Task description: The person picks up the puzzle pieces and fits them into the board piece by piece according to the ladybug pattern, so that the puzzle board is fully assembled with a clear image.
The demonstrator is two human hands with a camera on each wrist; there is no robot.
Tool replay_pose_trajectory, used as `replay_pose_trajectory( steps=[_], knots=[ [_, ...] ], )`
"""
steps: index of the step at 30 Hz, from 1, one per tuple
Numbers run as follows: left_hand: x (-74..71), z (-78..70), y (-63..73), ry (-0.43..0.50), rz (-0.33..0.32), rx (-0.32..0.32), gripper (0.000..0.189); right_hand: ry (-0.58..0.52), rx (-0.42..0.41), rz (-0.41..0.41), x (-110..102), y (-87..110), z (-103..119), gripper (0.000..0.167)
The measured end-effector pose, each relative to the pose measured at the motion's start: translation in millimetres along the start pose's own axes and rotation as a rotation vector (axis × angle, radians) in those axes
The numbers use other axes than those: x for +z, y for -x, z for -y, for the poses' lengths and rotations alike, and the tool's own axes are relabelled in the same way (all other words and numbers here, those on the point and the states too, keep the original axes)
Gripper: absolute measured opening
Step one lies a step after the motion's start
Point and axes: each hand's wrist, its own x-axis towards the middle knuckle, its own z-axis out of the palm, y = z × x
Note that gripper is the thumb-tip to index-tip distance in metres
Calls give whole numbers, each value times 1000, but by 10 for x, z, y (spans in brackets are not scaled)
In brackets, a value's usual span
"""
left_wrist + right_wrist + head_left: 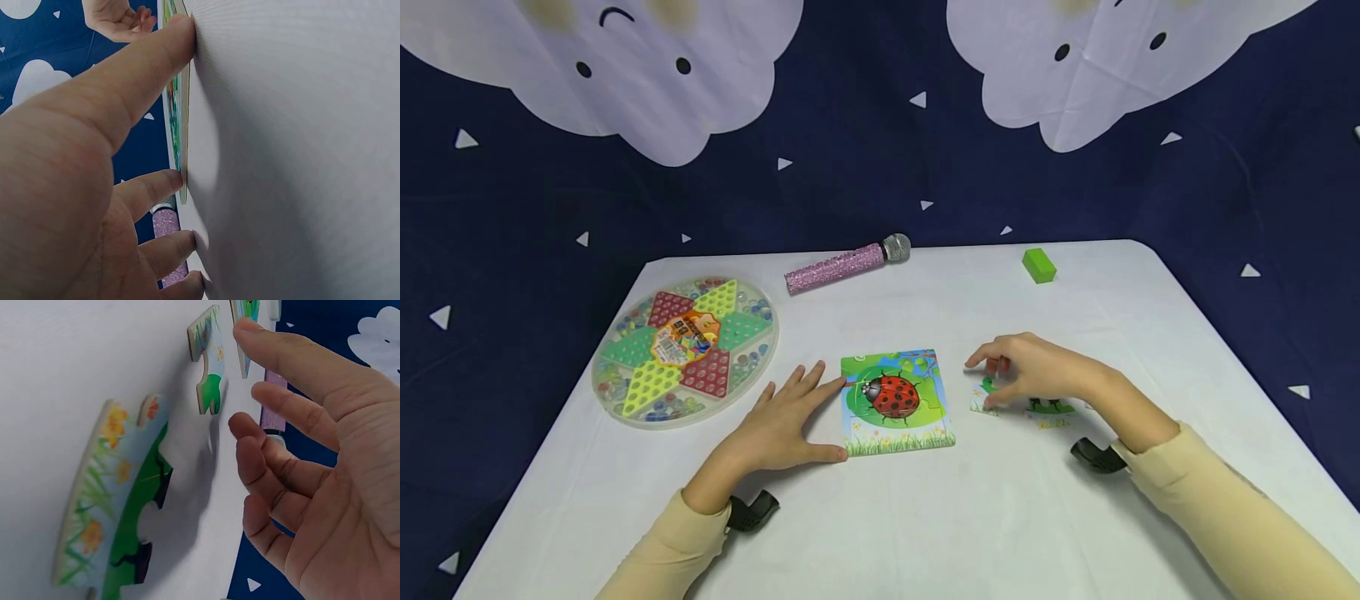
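Observation:
A square ladybug picture puzzle (928, 429) lies flat in the middle of the table. My left hand (782, 429) is spread along its left side, the thumb and index fingertips touching that edge. To the right, my right hand (1037, 367) hovers over loose puzzle pieces with its fingers bent loosely and nothing between them. In the right wrist view, a small corner piece (214, 362) with grass and green lies near the thumb tip. A larger piece (94, 506) with orange flowers and dark legs lies closer to the camera. In the head view the right hand partly covers these pieces.
A round Chinese checkers board with marbles (760, 354) lies at the left. Toward the back edge are a pink glittery microphone (838, 269) and a green block (1039, 266). Behind the white table (895, 533) hangs a dark blue cloth with clouds (850, 192).

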Motion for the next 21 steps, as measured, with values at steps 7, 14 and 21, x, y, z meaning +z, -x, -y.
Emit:
replay_pose_trajectory(
  steps=[7,14,21],
  knots=[
    [-1,-1,-5,0,3,0,104,9,28,0,38,82,-11,56],
    [3,6,-10,-1,6,-4,105,8,9,-4,83,117,-38,54],
    [1,-2,-5,3,5,-3,105,-8,-3,-14,111,132,-56,52]
  ],
)
